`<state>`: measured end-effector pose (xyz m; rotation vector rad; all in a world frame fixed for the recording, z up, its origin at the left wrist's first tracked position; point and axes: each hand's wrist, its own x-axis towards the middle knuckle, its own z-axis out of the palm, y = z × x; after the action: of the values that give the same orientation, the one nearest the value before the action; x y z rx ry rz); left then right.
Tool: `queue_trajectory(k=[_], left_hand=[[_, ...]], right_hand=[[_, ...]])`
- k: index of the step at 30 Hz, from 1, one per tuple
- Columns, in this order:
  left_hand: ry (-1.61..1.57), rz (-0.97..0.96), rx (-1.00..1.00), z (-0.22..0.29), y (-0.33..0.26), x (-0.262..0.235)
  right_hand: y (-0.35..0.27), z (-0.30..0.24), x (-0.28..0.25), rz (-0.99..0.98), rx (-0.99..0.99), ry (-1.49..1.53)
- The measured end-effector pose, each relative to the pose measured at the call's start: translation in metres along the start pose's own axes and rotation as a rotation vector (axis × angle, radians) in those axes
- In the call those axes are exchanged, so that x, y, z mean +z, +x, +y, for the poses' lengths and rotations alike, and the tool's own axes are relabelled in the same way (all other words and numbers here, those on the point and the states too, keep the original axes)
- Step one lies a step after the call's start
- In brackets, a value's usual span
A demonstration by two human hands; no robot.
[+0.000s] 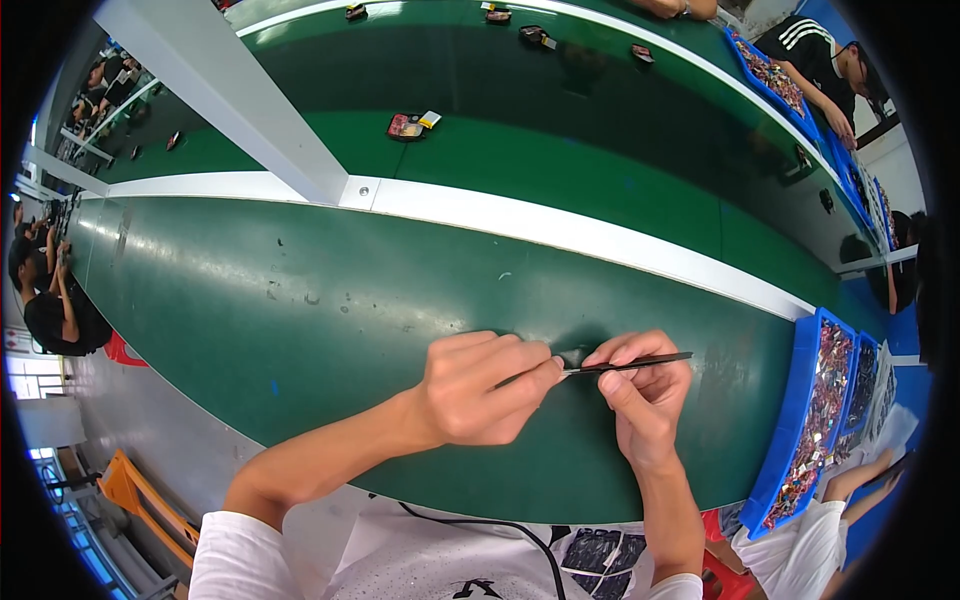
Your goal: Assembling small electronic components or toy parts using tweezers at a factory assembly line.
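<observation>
Above the green worktop, both hands meet at a thin, dark, flat strip (655, 360); its exact kind does not show. My right hand (648, 400) pinches the strip between thumb and fingers, and its far end sticks out to the right. My left hand (490, 388) is closed, palm down, with its fingertips at the strip's left end. A small pale, shiny bit shows at those fingertips. Whether it belongs to the strip or to a separate piece, I cannot tell.
Beyond the green worktop (300, 330), a white rail (560, 240) borders a green belt carrying small dark packets (405, 127). A white post (235, 90) rises at left. Blue bins (785, 440) of colourful small pieces stand at right. Other people sit nearby.
</observation>
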<state>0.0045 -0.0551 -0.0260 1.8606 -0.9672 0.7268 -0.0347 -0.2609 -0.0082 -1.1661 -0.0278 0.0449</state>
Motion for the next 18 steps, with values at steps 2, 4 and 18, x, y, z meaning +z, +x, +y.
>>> queue_trajectory(k=[2, 4, 18], left_hand=[[0.001, -0.001, 0.0, -0.0005, -0.0001, 0.0014], [0.003, 0.0, 0.0, -0.0005, -0.0003, 0.0032], [0.007, -0.001, -0.019, -0.0019, -0.0001, 0.0062]], right_hand=[[0.0002, 0.0017, -0.0031, 0.002, -0.005, -0.003], [0.0004, 0.0022, -0.0051, 0.003, -0.01, -0.006], [0.001, 0.0061, -0.0056, 0.022, -0.055, -0.081]])
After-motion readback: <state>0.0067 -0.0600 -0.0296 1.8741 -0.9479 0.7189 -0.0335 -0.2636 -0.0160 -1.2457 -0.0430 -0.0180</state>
